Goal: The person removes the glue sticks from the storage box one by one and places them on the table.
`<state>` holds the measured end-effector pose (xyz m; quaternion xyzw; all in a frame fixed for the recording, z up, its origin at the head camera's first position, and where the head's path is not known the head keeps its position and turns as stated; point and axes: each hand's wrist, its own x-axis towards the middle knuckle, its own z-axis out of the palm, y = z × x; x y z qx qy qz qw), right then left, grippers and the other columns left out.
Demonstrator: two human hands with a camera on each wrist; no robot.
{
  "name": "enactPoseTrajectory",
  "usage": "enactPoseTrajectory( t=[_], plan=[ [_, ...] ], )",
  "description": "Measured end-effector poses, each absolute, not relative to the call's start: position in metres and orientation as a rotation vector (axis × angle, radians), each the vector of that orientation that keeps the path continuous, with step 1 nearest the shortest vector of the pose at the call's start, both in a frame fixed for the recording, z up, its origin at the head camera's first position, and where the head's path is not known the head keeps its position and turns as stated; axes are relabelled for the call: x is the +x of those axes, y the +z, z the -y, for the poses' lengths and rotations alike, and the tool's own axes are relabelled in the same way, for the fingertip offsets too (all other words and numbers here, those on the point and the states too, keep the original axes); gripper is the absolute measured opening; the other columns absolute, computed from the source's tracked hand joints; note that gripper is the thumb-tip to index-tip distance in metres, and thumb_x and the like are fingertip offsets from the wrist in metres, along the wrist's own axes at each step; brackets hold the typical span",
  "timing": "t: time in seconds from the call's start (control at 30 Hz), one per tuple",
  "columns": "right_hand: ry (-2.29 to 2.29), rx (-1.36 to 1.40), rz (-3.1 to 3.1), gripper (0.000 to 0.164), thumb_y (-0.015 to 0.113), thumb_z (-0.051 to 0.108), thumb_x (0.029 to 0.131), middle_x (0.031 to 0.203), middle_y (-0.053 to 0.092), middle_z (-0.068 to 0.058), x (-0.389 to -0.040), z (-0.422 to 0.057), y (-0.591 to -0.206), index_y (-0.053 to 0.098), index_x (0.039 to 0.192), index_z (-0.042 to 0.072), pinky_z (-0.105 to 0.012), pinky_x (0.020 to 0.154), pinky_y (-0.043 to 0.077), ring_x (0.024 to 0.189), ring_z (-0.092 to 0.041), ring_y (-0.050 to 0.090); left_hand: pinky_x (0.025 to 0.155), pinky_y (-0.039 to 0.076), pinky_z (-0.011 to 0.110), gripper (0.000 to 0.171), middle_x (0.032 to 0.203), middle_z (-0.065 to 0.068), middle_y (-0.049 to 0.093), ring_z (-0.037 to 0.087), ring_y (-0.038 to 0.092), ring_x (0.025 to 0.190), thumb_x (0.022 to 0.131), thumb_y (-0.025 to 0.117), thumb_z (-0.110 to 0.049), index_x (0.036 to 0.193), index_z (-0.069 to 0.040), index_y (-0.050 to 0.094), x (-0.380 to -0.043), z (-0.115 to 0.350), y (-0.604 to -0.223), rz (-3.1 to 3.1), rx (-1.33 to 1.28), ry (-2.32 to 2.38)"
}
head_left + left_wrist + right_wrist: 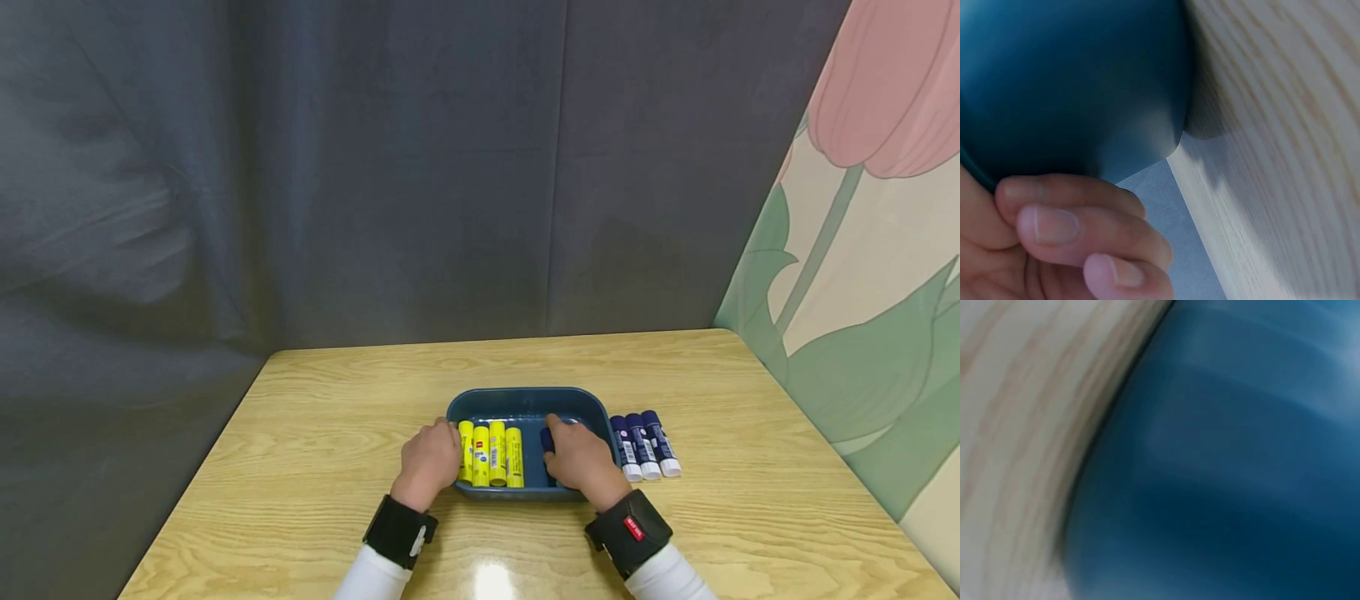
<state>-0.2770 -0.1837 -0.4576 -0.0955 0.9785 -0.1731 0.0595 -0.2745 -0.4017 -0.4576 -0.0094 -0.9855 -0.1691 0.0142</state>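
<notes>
A dark blue tray [525,402] lies on the table. My left hand [430,458] grips its left rim; in the left wrist view the fingers [1057,225] curl at the edge of the tray's wall [1072,94]. Several yellow glue sticks [497,454] lie side by side in the tray's left half. Over the right half, my right hand [585,458] reaches in and holds a dark blue glue stick [547,440], partly hidden by the hand. The right wrist view shows only the tray's blurred outer wall [1222,456] and wood, no fingers.
Just right of the tray, three navy glue sticks [643,446] with white ends lie in a row on the wooden table [337,433]. A dark grey curtain [420,183] hangs behind the table, and a wall with painted tulips [862,292] stands at the right.
</notes>
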Motion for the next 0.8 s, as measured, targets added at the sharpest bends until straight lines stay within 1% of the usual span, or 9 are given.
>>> enactPoseTrajectory(
  t=[0.23,0.47,0.63,0.8],
  plan=[
    [-0.540,-0.280,-2.950,0.054,0.066,0.021,0.082,0.118,0.059,-0.021,-0.2765,0.1837,-0.4558,0.047,0.130,0.004,-0.052,0.074,0.051,0.093,-0.029,0.055,0.039,0.035,0.030,0.034,0.058,0.006,0.046,0.017,0.044,0.046,0.100,0.034,-0.024,0.089,0.001,0.054,-0.2746,0.4016,-0.4574,3.082,-0.028,-0.507],
    [-0.546,-0.266,-2.929,0.053,0.066,0.021,0.083,0.117,0.059,-0.020,-0.2760,0.1843,-0.4540,0.047,0.129,0.005,-0.048,0.070,0.051,0.085,-0.025,0.054,0.039,0.035,0.030,0.034,0.059,0.007,0.047,0.017,0.045,0.046,0.100,0.035,-0.024,0.091,0.002,0.054,-0.2746,0.4017,-0.4571,3.101,-0.020,-0.499],
    [-0.549,-0.264,-2.927,0.053,0.065,0.021,0.083,0.117,0.059,-0.019,-0.2760,0.1842,-0.4537,0.047,0.130,0.006,-0.047,0.068,0.051,0.084,-0.025,0.054,0.040,0.036,0.030,0.035,0.059,0.007,0.047,0.018,0.045,0.047,0.100,0.034,-0.025,0.092,0.002,0.055,-0.2745,0.4015,-0.4568,3.101,-0.004,-0.510],
    [-0.560,-0.255,-2.924,0.051,0.065,0.020,0.083,0.113,0.061,-0.018,-0.2754,0.1834,-0.4528,0.047,0.129,0.006,-0.043,0.063,0.050,0.078,-0.023,0.054,0.041,0.035,0.030,0.034,0.059,0.007,0.047,0.018,0.045,0.048,0.100,0.034,-0.024,0.092,0.002,0.055,-0.2746,0.4009,-0.4557,3.102,-0.006,-0.520]
  ],
)
